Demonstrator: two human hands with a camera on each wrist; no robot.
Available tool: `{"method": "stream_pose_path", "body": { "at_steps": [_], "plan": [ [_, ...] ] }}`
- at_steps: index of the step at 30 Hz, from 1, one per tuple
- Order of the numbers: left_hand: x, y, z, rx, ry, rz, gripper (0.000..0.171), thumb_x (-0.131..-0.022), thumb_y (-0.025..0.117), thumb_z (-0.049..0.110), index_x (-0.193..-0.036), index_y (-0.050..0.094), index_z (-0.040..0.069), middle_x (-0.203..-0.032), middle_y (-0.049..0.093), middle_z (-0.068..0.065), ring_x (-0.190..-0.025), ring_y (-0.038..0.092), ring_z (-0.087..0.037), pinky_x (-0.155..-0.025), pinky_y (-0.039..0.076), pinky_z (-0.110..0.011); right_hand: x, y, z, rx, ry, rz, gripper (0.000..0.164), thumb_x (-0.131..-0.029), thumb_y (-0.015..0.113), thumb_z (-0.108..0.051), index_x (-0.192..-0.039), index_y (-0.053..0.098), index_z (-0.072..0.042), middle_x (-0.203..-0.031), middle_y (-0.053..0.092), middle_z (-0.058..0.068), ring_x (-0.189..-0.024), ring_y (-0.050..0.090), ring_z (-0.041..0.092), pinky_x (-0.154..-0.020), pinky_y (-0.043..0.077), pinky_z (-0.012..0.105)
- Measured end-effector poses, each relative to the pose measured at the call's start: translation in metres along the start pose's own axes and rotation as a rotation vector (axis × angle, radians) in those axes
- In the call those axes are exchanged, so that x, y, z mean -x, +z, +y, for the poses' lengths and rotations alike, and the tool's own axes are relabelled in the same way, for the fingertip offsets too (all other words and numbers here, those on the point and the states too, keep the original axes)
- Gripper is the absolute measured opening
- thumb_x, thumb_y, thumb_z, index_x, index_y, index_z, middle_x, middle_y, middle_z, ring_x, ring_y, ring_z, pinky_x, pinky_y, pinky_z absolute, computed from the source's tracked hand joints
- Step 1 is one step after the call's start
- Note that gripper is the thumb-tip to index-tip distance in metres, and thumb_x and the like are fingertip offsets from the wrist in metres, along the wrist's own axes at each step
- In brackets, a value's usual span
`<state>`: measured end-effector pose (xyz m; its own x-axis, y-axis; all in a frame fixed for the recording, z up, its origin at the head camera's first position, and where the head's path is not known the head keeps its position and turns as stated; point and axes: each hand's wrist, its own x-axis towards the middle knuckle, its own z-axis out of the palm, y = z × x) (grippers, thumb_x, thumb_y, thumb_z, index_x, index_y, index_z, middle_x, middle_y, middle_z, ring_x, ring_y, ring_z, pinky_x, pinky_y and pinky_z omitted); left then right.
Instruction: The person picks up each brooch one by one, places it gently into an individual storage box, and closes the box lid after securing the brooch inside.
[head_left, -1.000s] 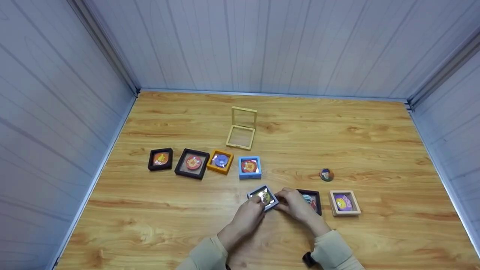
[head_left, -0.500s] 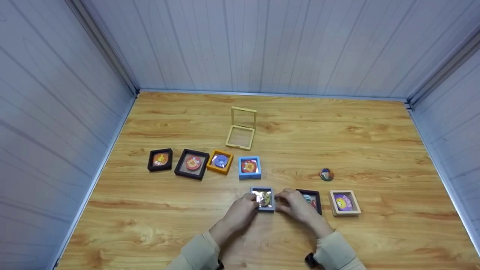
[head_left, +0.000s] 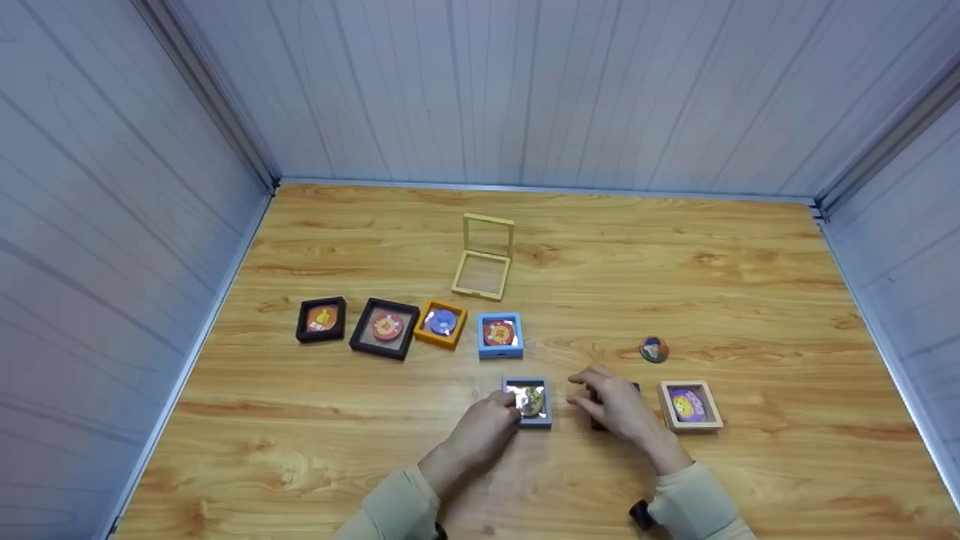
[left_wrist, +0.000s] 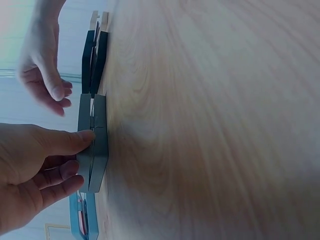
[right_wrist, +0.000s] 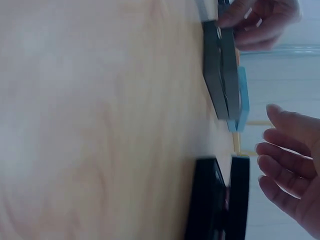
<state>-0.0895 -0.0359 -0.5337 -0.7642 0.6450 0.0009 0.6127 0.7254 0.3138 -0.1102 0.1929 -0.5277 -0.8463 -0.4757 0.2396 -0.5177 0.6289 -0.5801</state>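
Note:
A grey display frame (head_left: 535, 421) with a gold coin-like disc inside its clear window lies on the wooden table. My left hand (head_left: 481, 424) holds its left side; in the left wrist view the thumb is at the seam between the two halves and the fingers are on the top face. My right hand (head_left: 621, 405) is apart from it, fingers relaxed and holding nothing, above a black display frame (right_wrist: 220, 200) that it mostly covers in the head view. To the right of that hand lies a beige frame (head_left: 691, 428) with a purple and yellow disc.
Behind stand a light blue frame (head_left: 500, 352), an orange frame (head_left: 436, 341) and two black frames (head_left: 379, 350), each with a disc. An open yellow frame (head_left: 480, 295) stands farther back. A loose round badge (head_left: 654, 349) lies at right. Panel walls (head_left: 480, 90) enclose the table.
The grey frame has turned from slanted to square with the table edge. My right hand has left its right side and moved right; my left hand has stayed on it.

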Motion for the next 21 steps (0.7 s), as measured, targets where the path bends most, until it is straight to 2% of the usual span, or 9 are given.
{"method": "stream_pose_path", "body": {
  "at_steps": [5, 9, 14, 17, 21],
  "plan": [
    [0.0, -0.003, 0.0, -0.016, -0.006, -0.031, 0.021, -0.085, 0.059, 0.015, -0.101, 0.065, 0.005, -0.102, 0.058, -0.009, -0.095, 0.056, -0.017, -0.079, 0.047, -0.026, 0.002, -0.012, 0.011, 0.074, -0.011, 0.084, 0.025, -0.074, 0.071, -0.01, -0.096, 0.064, -0.001, -0.093, 0.058, 0.004, -0.077, 0.06, 0.019, -0.064, 0.051, 0.027],
    [0.0, -0.008, -0.001, 0.024, -0.008, -0.029, 0.026, -0.084, 0.06, 0.025, -0.101, 0.064, 0.006, -0.098, 0.057, -0.005, -0.09, 0.055, -0.014, -0.076, 0.047, -0.025, 0.005, -0.024, 0.02, 0.132, 0.014, 0.137, 0.028, -0.072, 0.073, -0.01, -0.097, 0.064, -0.001, -0.095, 0.057, 0.007, -0.081, 0.059, 0.022, -0.065, 0.051, 0.03],
    [-0.003, -0.018, -0.007, 0.019, 0.044, 0.062, 0.024, -0.085, 0.059, 0.026, -0.097, 0.064, 0.006, -0.091, 0.056, -0.003, -0.083, 0.054, -0.012, -0.072, 0.047, -0.025, 0.007, -0.038, 0.034, 0.19, 0.054, 0.167, 0.03, -0.071, 0.074, -0.009, -0.098, 0.064, 0.0, -0.093, 0.057, 0.008, -0.079, 0.057, 0.024, -0.06, 0.049, 0.032],
    [-0.006, -0.025, -0.013, -0.014, 0.078, 0.109, 0.022, -0.085, 0.059, 0.023, -0.094, 0.064, 0.005, -0.087, 0.056, -0.003, -0.079, 0.054, -0.013, -0.069, 0.047, -0.026, 0.009, -0.045, 0.042, 0.214, 0.101, 0.176, 0.031, -0.071, 0.073, -0.009, -0.099, 0.063, 0.001, -0.094, 0.056, 0.009, -0.075, 0.058, 0.023, -0.058, 0.049, 0.033],
    [-0.013, -0.036, -0.024, -0.044, 0.102, 0.152, 0.021, -0.085, 0.058, 0.019, -0.098, 0.062, 0.003, -0.089, 0.057, -0.005, -0.08, 0.055, -0.015, -0.07, 0.047, -0.028, 0.01, -0.051, 0.052, 0.237, 0.179, 0.18, 0.036, -0.071, 0.073, -0.01, -0.102, 0.061, 0.002, -0.097, 0.055, 0.012, -0.076, 0.058, 0.025, -0.06, 0.049, 0.037]
  ]
}}
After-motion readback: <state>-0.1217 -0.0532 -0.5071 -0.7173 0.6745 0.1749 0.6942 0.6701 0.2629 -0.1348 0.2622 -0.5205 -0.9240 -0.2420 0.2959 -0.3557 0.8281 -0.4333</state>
